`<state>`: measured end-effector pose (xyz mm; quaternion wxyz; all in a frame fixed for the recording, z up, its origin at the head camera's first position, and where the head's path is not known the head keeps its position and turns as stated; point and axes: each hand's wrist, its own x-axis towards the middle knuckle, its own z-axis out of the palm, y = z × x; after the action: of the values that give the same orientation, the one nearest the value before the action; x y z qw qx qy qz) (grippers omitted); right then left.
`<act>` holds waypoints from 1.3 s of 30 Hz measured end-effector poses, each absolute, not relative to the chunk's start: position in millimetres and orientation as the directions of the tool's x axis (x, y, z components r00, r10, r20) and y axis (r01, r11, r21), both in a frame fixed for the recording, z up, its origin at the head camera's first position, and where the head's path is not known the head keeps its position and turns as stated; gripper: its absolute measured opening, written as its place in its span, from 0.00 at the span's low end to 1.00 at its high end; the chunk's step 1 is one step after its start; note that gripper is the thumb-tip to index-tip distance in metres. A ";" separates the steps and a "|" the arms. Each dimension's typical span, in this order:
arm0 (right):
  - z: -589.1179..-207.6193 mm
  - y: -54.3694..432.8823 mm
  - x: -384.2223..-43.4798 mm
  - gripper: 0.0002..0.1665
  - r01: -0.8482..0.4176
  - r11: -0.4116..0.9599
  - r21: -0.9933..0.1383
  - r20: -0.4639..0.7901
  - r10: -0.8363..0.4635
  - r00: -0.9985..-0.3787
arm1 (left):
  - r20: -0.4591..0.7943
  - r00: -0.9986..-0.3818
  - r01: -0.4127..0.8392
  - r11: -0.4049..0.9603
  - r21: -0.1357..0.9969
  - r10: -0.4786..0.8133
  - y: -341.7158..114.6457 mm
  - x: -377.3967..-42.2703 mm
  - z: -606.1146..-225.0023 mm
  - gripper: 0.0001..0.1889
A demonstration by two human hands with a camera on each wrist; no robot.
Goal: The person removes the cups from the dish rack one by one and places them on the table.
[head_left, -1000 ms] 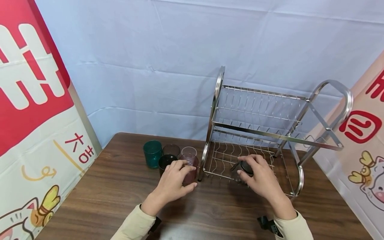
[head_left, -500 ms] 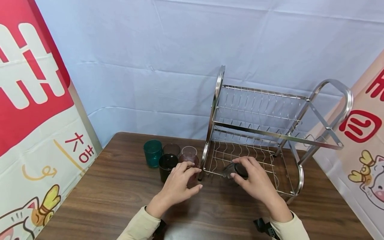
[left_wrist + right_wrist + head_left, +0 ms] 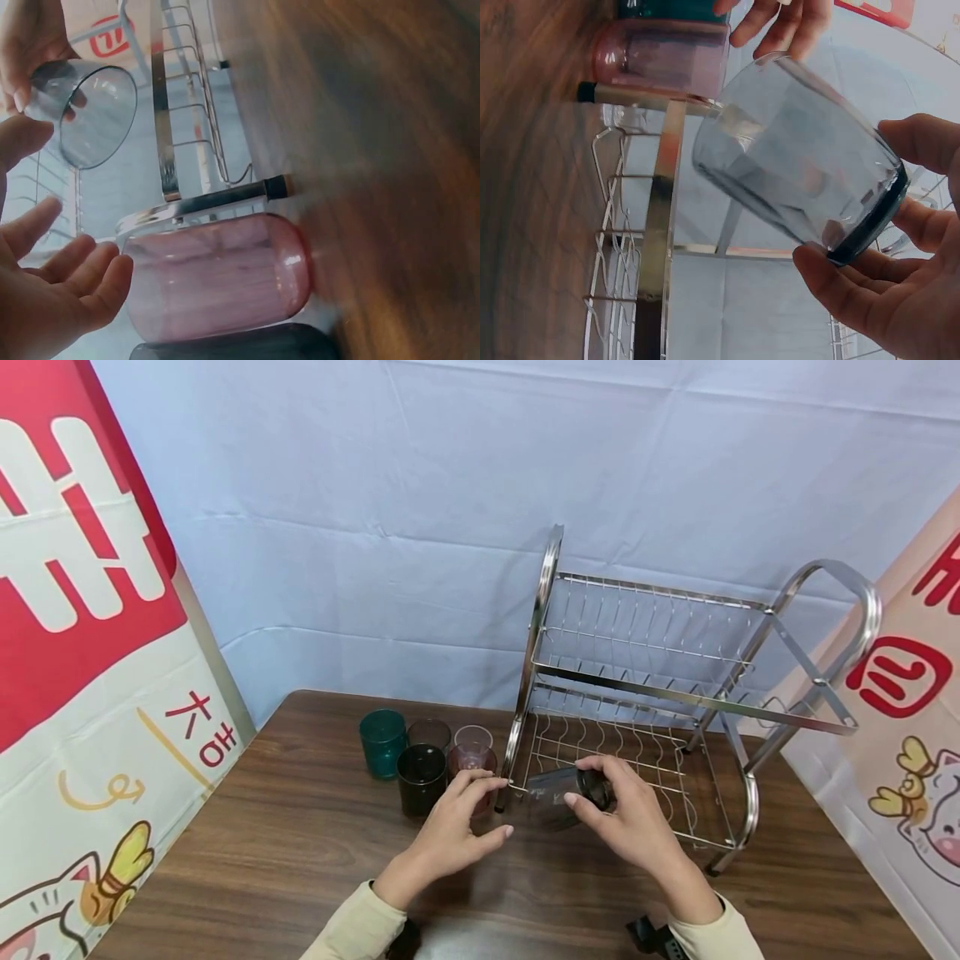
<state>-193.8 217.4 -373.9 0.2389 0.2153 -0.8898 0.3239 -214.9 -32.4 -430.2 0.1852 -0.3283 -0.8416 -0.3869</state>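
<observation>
My right hand [image 3: 630, 810] grips a grey-tinted drinking glass [image 3: 802, 150] by its thick base. The glass is tilted on its side, its mouth pointing left toward my other hand, in front of the metal rack's lower shelf. My left hand [image 3: 450, 827] has its fingers spread and relaxed, with nothing in them. It hovers just in front of a pink glass [image 3: 217, 277], which stands upright on the table beside the rack's left leg. In the head view, my left fingers partly cover that pink glass.
A two-tier metal dish rack [image 3: 630, 689] stands on the wooden table [image 3: 262, 843], its wire shelves bare. Left of it cluster a black glass [image 3: 422, 785], a teal glass [image 3: 382, 747], a brownish glass [image 3: 430, 732] and a clear pinkish glass [image 3: 473, 739]. A pale cloth [image 3: 337, 527] hangs behind.
My right hand has moved left with the grey glass, bringing it out from over the lower shelf and tipping it further onto its side. My left hand has shifted slightly right.
</observation>
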 end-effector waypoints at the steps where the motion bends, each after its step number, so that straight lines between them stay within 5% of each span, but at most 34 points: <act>1: -374.7 216.4 -193.2 0.25 -0.537 0.684 -0.494 0.560 -0.222 -0.798 | 0.563 -0.721 0.691 0.478 0.543 0.403 -32.0 -214.9 -431.0 0.29; 13: -380.9 200.5 -187.9 0.20 -0.496 0.496 -0.713 0.490 -0.153 -0.858 | 0.560 -0.752 0.642 0.192 0.742 0.348 -30.3 -215.4 -438.0 0.34; 19: -370.0 185.8 -177.0 0.19 -0.500 0.415 -0.760 0.481 -0.159 -0.862 | 0.621 -0.706 0.677 0.068 0.733 0.339 -32.0 -207.3 -423.6 0.34; 28: -404.2 186.8 -190.3 0.18 -0.487 0.201 -0.850 0.453 -0.194 -0.870 | 0.667 -0.659 0.683 -0.096 0.724 0.346 -30.6 -199.3 -413.0 0.38; 39: -409.2 182.5 -194.1 0.17 -0.388 0.115 -0.915 0.368 -0.162 -0.916 | 0.720 -0.629 0.729 -0.100 0.677 0.294 -31.4 -199.5 -412.8 0.33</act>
<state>-194.1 182.5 -409.2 0.0884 0.1852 -0.7415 0.6388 -199.5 -31.4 -412.8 0.1731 -0.3946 -0.6482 -0.6279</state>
